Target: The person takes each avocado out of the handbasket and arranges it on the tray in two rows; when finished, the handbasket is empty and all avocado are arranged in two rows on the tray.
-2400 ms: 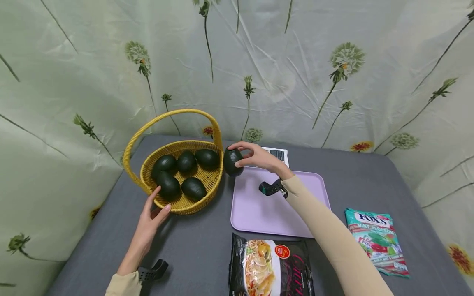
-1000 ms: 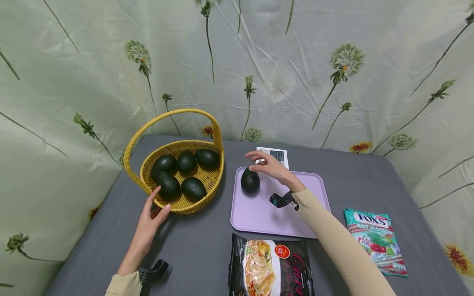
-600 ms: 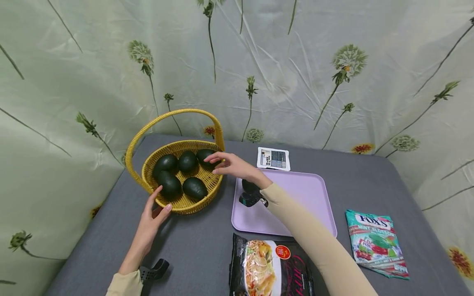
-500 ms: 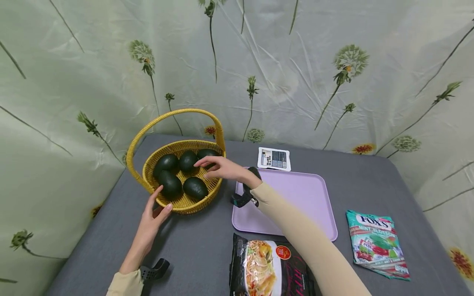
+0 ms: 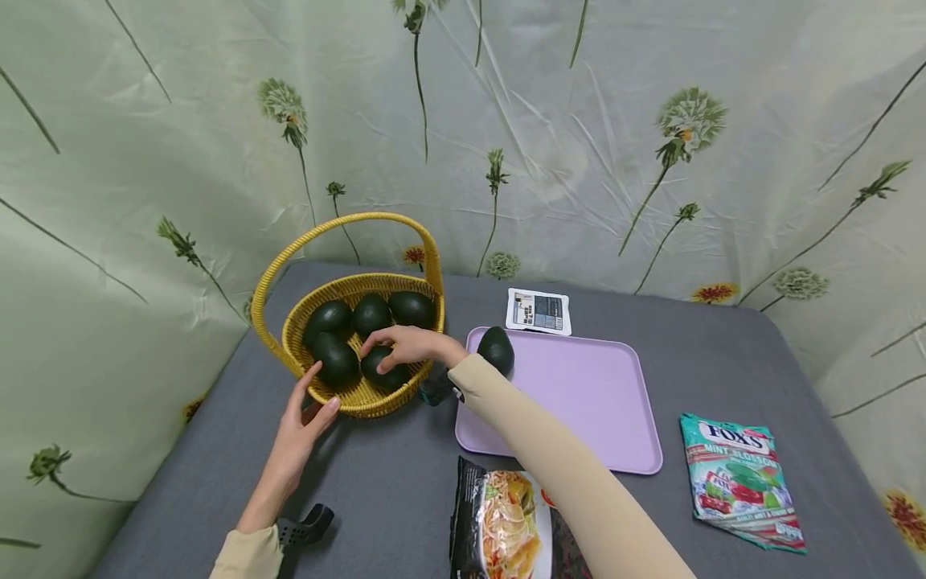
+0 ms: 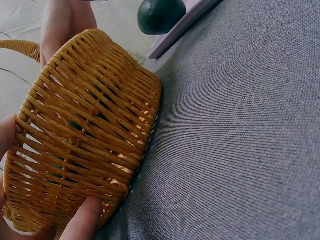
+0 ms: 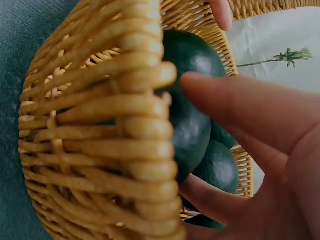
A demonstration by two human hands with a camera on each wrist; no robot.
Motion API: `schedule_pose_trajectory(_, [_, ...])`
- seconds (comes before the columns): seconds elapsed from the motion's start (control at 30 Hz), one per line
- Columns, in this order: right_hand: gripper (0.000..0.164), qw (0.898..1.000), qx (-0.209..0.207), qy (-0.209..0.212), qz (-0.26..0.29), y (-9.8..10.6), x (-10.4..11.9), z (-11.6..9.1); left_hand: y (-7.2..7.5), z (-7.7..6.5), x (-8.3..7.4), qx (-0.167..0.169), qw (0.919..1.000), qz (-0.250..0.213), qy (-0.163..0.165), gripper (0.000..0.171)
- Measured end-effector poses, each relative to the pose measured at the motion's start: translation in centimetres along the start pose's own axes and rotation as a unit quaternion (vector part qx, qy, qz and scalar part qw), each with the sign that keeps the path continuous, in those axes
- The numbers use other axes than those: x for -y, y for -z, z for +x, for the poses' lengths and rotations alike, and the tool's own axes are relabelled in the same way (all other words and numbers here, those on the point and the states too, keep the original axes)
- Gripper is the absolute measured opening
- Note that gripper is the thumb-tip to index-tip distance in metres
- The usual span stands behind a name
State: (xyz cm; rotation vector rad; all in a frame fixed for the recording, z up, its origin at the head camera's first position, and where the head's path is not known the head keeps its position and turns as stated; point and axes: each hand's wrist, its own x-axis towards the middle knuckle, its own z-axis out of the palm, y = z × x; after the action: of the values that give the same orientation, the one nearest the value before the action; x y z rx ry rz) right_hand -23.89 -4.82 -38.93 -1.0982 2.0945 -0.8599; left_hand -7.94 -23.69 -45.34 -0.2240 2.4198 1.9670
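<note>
A yellow wicker basket (image 5: pixel 379 408) with a tall handle stands at the left, several dark green avocados (image 5: pixel 338 362) inside. My left hand (image 5: pixel 289 438) holds its near left rim; the left wrist view shows fingertips against the basket's woven side (image 6: pixel 85 140). Over the basket's right part, my right hand (image 5: pixel 412 346) has thumb and fingers around the nearest avocado (image 5: pixel 387 378). In the right wrist view the thumb lies on one side of that avocado (image 7: pixel 190 135), the fingers on the other. Another avocado (image 5: pixel 496 351) sits on the lilac tray (image 5: pixel 579 402), partly behind the right sleeve.
Behind the tray lies a small white packet (image 5: pixel 538 311). A black noodle packet (image 5: pixel 506 523) is in front of the tray, partly covered by the right forearm. The green FOX'S candy bag (image 5: pixel 743 482) lies to the right. A floral curtain (image 5: pixel 564 145) closes off the back.
My right hand set one avocado on the tray and let it go, then moved left into the basket to another avocado. The left hand has stayed on the rim.
</note>
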Motion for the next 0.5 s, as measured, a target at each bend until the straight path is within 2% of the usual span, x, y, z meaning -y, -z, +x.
schedule_pose_trajectory(0.23, [0.032,0.999,-0.032,-0.009,0.006,0.1,-0.4,-0.3,-0.1,0.0,0.1,0.002,1.0,-0.001,-0.005,0.067])
schedule_pose_trajectory(0.37, [0.041,0.997,-0.03,0.02,0.064,0.9,-0.5,-1.3,-0.1,0.0,0.0,-0.001,1.0,0.005,-0.004,0.067])
schedule_pose_trajectory(0.5, [0.048,0.99,-0.043,0.054,0.121,2.1,-0.9,-2.8,-0.1,-0.1,0.0,-0.003,1.0,0.001,-0.005,0.067])
